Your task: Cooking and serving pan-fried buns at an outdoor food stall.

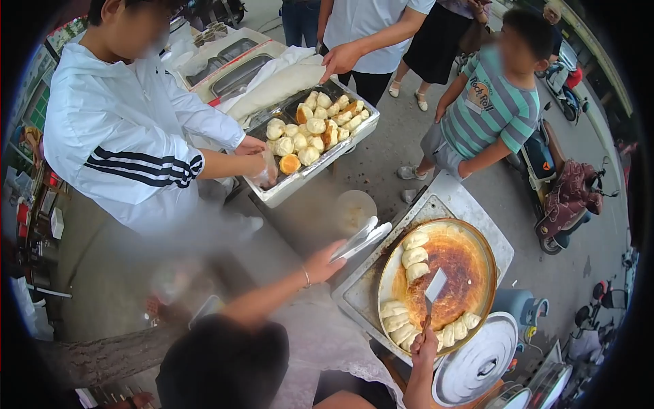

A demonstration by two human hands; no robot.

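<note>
My left hand (pixel 323 264) is closed around metal tongs (pixel 360 241), whose jaws are parted with nothing visible between them. The tongs extend over the near left edge of the stove top (pixel 352 291). In my right hand (pixel 424 347) is a spatula (pixel 436 285) with a flat metal blade and a brownish handle. Its blade is over the browned middle of a large round pan (pixel 460 266). Three pale buns (pixel 415 255) stand in a row at the pan's upper left. Several more pale buns (pixel 397 322) line its lower left rim, and others (pixel 460 330) curve along the lower right.
A foil-lined tray (pixel 317 176) holds several browned buns (pixel 306 128). A person in a white jacket (pixel 133 138) reaches into it with a plastic-covered hand (pixel 265 171). A round metal lid (pixel 477 360) leans beside the stove, near a blue gas cylinder (pixel 516 301). Bystanders and scooters surround the stall.
</note>
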